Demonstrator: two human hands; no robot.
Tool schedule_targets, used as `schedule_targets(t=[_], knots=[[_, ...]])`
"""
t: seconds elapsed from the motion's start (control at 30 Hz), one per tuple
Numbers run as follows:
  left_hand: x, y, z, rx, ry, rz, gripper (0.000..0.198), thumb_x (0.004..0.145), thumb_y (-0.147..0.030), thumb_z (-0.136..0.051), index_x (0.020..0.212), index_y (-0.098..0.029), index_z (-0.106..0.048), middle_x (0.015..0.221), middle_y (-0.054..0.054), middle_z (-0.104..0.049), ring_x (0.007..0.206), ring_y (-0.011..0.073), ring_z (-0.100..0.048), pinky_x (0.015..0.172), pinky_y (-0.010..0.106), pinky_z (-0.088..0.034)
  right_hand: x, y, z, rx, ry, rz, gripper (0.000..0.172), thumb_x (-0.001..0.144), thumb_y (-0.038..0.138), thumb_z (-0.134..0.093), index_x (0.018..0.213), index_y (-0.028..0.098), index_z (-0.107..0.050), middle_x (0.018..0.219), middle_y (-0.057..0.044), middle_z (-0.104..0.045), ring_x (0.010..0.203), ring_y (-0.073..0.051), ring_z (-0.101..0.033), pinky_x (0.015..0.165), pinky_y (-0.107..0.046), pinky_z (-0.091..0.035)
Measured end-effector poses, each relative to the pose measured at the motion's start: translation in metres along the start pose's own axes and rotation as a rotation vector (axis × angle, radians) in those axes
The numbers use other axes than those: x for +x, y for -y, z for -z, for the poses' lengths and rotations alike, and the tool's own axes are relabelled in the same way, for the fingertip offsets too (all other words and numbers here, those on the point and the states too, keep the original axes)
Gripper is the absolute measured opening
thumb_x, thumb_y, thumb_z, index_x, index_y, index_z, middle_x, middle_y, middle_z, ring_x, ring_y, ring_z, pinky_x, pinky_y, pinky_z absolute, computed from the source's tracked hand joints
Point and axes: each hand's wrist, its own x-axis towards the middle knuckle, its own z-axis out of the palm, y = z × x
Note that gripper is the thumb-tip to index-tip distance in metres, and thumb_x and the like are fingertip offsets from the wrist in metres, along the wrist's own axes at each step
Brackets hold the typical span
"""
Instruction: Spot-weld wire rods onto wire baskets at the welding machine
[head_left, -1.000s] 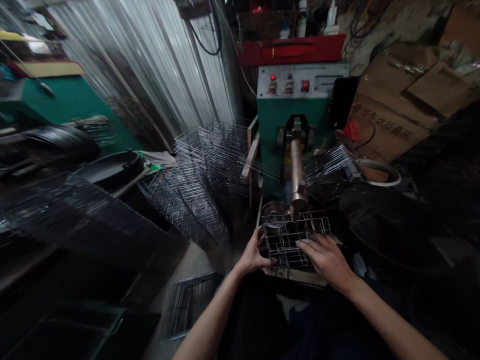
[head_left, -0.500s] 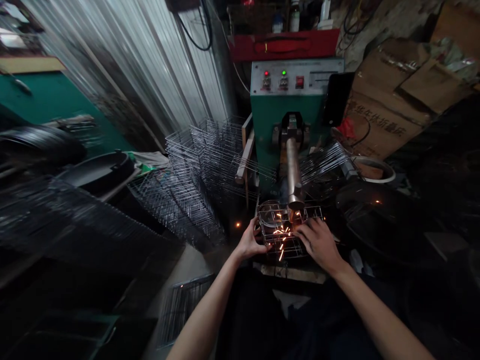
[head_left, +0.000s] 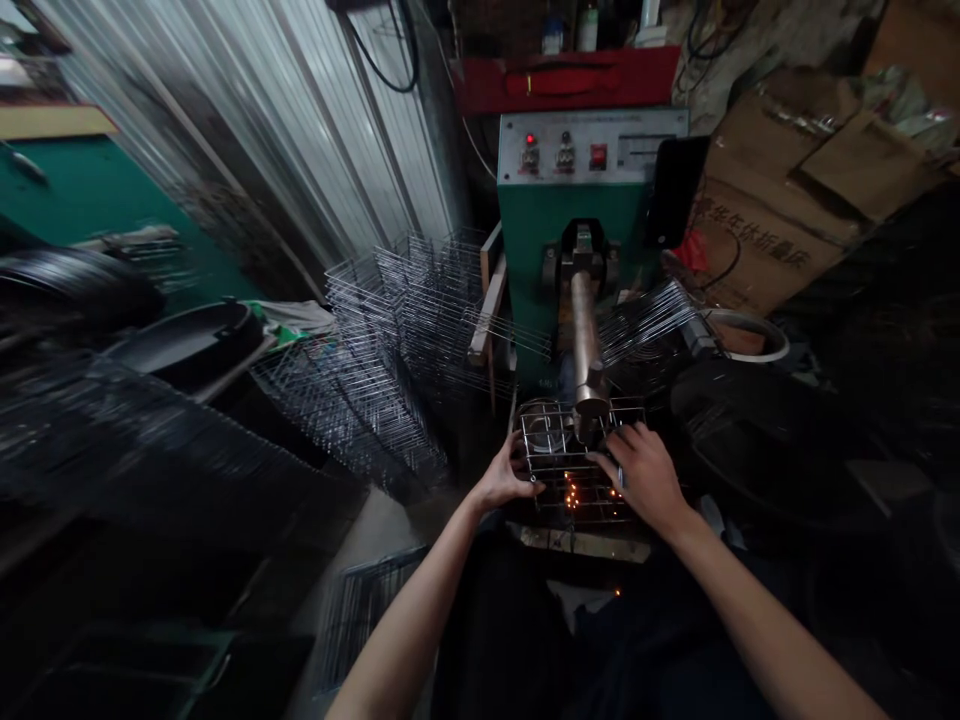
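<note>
Beneath the lower end of a copper-coloured welding electrode [head_left: 586, 330], a small wire rack [head_left: 577, 462] lay on a worn work surface [head_left: 577, 543], with the electrode's tip at its far part. Orange sparks [head_left: 574, 492] glowed among the wires at the near part of the rack. The left hand [head_left: 506, 478] had a firm grip on the rack's left edge, fingers curled around the wires. The right hand [head_left: 643, 478] gripped the right side from above, fingers spread across the wires and bent down onto them. A thin bright sliver showed between those fingers, too small to identify. A round steel dish [head_left: 538, 420] sat just behind the rack's left corner, partly under the wires.

Behind the electrode rose a green spot-welding machine [head_left: 570, 250] with a grey control panel [head_left: 592, 150], its red lamp lit. Tall stacks of wire racks [head_left: 390, 350] stood to its left, against a corrugated metal wall [head_left: 247, 130], and another rack [head_left: 371, 620] leaned low by the person's left arm. Off to the right, flattened cardboard boxes [head_left: 772, 220] were piled beside a white-rimmed basin [head_left: 750, 335]. A black pan [head_left: 187, 335] lay farther left, near a green-painted cabinet [head_left: 97, 200].
</note>
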Motion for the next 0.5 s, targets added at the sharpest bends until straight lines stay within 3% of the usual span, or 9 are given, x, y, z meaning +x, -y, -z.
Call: schedule_targets(t=[0.13, 0.23, 0.5], knots=[[0.012, -0.002, 0.005, -0.003, -0.014, -0.037, 0.108, 0.050, -0.025, -0.092, 0.142, -0.028, -0.036, 0.148, 0.017, -0.038, 0.106, 0.0264, -0.064, 0.081, 0.041, -0.059, 0.005, -0.011, -0.001, 0.055, 0.059, 0.035, 0.011, 0.099, 0.022, -0.056, 0.096, 0.018, -0.066, 0.090, -0.009, -0.062, 0.088, -0.025, -0.053, 0.076, -0.035, -0.038], [0.020, -0.005, 0.009, 0.003, -0.002, -0.053, 0.108, 0.051, -0.024, -0.092, 0.142, -0.030, -0.035, 0.148, 0.016, -0.039, 0.105, 0.0262, -0.065, 0.080, 0.040, -0.060, 0.006, -0.017, -0.005, 0.098, 0.076, 0.031, 0.013, 0.098, 0.015, -0.054, 0.100, 0.019, -0.066, 0.093, -0.008, -0.061, 0.089, -0.025, -0.053, 0.078, -0.034, -0.040], [0.026, 0.002, 0.016, 0.014, 0.036, -0.072, 0.112, 0.055, -0.024, -0.092, 0.147, -0.030, -0.029, 0.150, 0.018, -0.040, 0.122, 0.0341, -0.058, 0.097, 0.052, -0.054, 0.009, -0.016, -0.004, 0.373, -0.009, -0.026, 0.015, 0.100, 0.019, -0.051, 0.096, 0.019, -0.065, 0.091, -0.008, -0.063, 0.090, -0.025, -0.057, 0.082, -0.037, -0.047]])
